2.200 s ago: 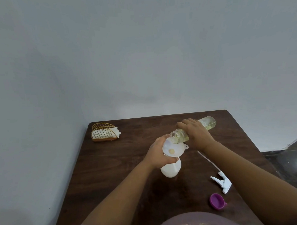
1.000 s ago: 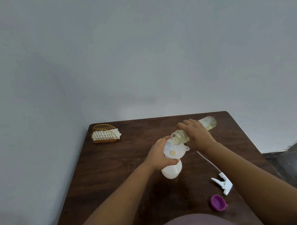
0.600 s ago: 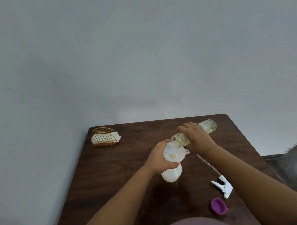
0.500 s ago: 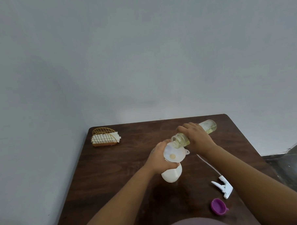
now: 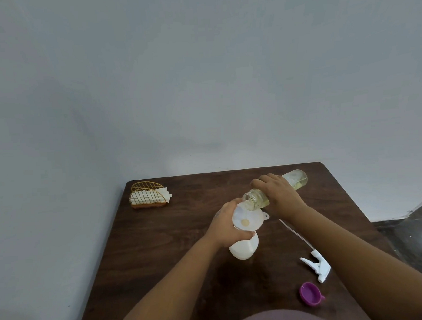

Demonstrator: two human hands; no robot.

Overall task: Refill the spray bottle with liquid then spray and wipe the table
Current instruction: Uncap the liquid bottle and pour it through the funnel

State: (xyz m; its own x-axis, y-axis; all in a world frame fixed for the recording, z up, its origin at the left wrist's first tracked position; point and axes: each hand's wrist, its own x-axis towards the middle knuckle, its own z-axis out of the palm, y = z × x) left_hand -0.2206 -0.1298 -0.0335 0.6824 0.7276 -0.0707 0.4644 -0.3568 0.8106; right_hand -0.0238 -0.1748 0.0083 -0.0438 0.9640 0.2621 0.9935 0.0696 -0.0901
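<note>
A white spray bottle stands on the dark wooden table with a white funnel in its neck. My left hand grips the bottle's neck and the funnel's rim. My right hand holds a clear bottle of yellowish liquid, tipped almost level, its open mouth over the funnel. A little yellowish liquid sits in the funnel's throat. The white trigger head with its long tube lies on the table to the right.
A purple cap lies near the front right edge. A gold wire holder with white napkins stands at the back left corner. A pale wall runs behind and left of the table; a dark floor shows at the right.
Both hands have kept their grip while liquid runs into the funnel. The whole scene has slid slightly down in view as my head moved.
</note>
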